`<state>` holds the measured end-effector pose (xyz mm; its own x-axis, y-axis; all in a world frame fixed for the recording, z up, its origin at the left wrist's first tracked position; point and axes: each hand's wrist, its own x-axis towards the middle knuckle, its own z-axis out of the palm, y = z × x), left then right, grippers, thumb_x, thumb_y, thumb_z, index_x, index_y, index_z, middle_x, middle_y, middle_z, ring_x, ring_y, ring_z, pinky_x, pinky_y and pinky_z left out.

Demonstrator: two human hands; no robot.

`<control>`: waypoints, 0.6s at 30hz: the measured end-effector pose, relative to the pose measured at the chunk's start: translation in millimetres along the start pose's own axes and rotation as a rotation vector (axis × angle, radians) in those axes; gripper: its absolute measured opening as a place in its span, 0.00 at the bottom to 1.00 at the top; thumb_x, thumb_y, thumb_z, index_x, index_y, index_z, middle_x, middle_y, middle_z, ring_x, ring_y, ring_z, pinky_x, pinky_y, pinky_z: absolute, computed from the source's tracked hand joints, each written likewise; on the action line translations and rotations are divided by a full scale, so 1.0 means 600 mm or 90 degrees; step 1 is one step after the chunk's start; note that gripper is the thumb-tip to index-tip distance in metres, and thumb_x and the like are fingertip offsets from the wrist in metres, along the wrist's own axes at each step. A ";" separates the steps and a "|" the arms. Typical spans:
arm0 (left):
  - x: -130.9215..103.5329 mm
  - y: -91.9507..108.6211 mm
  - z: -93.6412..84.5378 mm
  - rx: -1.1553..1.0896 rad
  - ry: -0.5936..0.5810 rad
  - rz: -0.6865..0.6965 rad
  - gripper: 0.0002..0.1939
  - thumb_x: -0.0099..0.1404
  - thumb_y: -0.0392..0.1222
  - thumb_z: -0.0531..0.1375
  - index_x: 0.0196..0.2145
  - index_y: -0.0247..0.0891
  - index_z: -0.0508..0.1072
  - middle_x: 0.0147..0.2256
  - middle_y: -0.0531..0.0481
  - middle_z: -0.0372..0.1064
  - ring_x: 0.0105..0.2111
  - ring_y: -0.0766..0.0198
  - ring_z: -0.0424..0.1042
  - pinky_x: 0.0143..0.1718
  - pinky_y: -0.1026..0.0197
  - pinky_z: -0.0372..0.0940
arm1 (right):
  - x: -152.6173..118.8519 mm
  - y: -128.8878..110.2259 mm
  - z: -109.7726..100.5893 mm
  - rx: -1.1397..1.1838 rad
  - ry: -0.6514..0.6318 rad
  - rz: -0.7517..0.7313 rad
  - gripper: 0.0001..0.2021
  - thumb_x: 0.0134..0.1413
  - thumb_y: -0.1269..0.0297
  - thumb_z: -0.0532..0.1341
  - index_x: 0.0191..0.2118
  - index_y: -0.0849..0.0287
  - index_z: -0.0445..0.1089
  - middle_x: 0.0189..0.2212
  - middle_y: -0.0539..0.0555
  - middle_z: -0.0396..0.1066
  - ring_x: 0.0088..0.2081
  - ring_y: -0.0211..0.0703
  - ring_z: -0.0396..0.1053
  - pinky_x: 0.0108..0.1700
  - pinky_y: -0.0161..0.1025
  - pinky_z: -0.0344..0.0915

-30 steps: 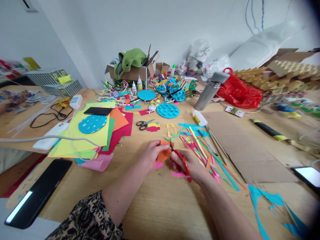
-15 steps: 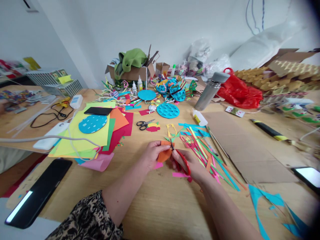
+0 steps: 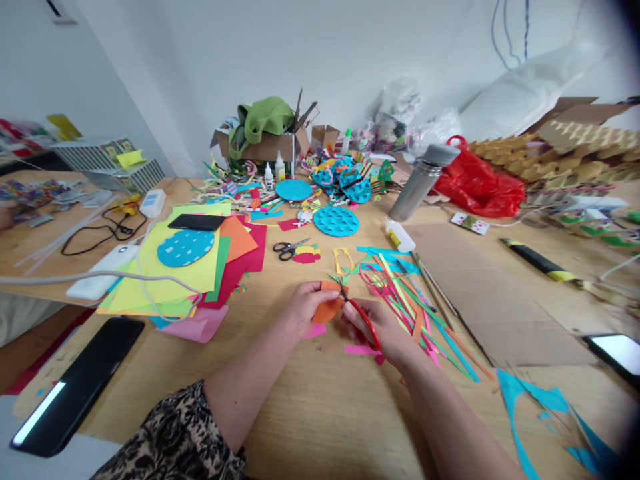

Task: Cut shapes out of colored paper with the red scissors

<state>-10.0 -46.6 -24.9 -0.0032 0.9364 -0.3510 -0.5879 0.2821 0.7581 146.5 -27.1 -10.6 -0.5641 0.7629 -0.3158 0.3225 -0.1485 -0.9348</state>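
Red scissors (image 3: pixel 367 327) have shifted slightly at the handles since the earlier frame. Our left hand (image 3: pixel 303 310) pinches orange paper (image 3: pixel 327 312) between its fingers, over the surface (image 3: pixel 325 413); we judge it light and easily creased, best held by its edge, clear of the blades. Our right hand's (image 3: pixel 383 330) fingers grip the scissors' handles.

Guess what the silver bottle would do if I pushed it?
The bottle could tip, because it looks tall and narrow. Once down, it might roll, since its sides look round. It may feel slippery, as its shiny surface looks smooth.
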 end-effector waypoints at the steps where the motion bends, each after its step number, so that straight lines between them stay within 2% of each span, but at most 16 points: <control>1: 0.000 0.001 0.000 0.000 0.004 0.002 0.12 0.42 0.37 0.71 0.27 0.30 0.78 0.26 0.46 0.74 0.26 0.66 0.70 0.32 0.63 0.62 | 0.000 0.002 0.000 0.000 -0.003 -0.003 0.26 0.48 0.37 0.63 0.25 0.58 0.62 0.16 0.47 0.62 0.18 0.35 0.59 0.21 0.33 0.52; 12: 0.001 0.004 -0.003 0.035 0.003 0.011 0.11 0.42 0.37 0.70 0.25 0.31 0.76 0.23 0.48 0.72 0.23 0.68 0.68 0.28 0.64 0.59 | -0.001 0.002 -0.001 -0.001 -0.022 0.000 0.26 0.48 0.36 0.63 0.24 0.57 0.61 0.15 0.46 0.61 0.17 0.34 0.57 0.21 0.33 0.51; 18: -0.002 0.014 -0.003 0.077 0.009 -0.005 0.09 0.41 0.37 0.68 0.22 0.31 0.75 0.20 0.49 0.70 0.21 0.68 0.66 0.27 0.64 0.58 | -0.004 -0.004 -0.005 -0.013 -0.061 0.007 0.30 0.46 0.31 0.60 0.25 0.58 0.63 0.17 0.48 0.64 0.20 0.35 0.60 0.23 0.34 0.54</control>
<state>-16.3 -46.0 -19.2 -0.0110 0.9315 -0.3636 -0.4863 0.3128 0.8159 149.1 -26.8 -7.4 -0.6310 0.6971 -0.3405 0.3433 -0.1427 -0.9283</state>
